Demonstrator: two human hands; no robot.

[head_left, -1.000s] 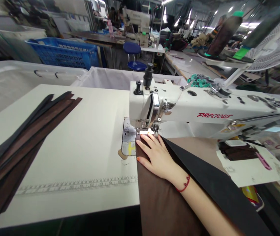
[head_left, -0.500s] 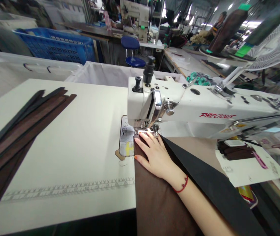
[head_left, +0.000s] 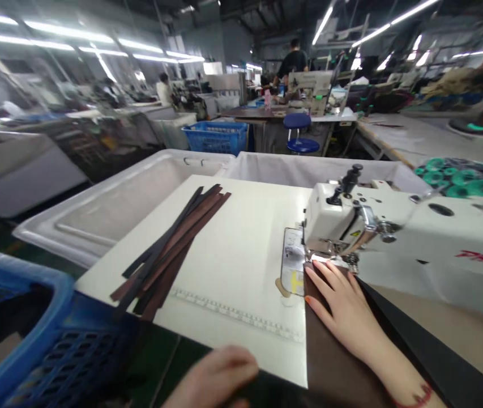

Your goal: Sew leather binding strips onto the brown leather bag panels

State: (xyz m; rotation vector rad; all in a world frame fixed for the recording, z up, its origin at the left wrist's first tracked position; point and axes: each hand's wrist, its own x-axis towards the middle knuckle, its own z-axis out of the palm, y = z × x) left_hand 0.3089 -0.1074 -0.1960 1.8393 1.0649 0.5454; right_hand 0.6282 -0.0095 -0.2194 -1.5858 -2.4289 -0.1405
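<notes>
My right hand (head_left: 343, 303) lies flat with fingers stretched out on a brown fabric piece (head_left: 334, 368). Its fingertips are right at the presser foot of the white sewing machine (head_left: 415, 232). A black fabric layer (head_left: 436, 362) runs along the brown piece's right side. My left hand (head_left: 216, 377) shows at the bottom, below the front edge of the white table (head_left: 241, 255); it is blurred and its fingers are hard to read. A stack of dark brown and black strips (head_left: 173, 249) lies on the table's left part, apart from both hands.
A blue crate (head_left: 24, 351) stands low at the left, beside the table. White bins (head_left: 109, 204) sit to the left of and behind the table. Green spools (head_left: 457, 175) rest behind the machine. Further back are a blue basket (head_left: 216, 136), a blue stool (head_left: 300, 122) and people at other machines.
The view has swung left and up, bringing the blue crate and more of the hall into sight. My left hand has come into view at the bottom. My right hand stays on the brown fabric.
</notes>
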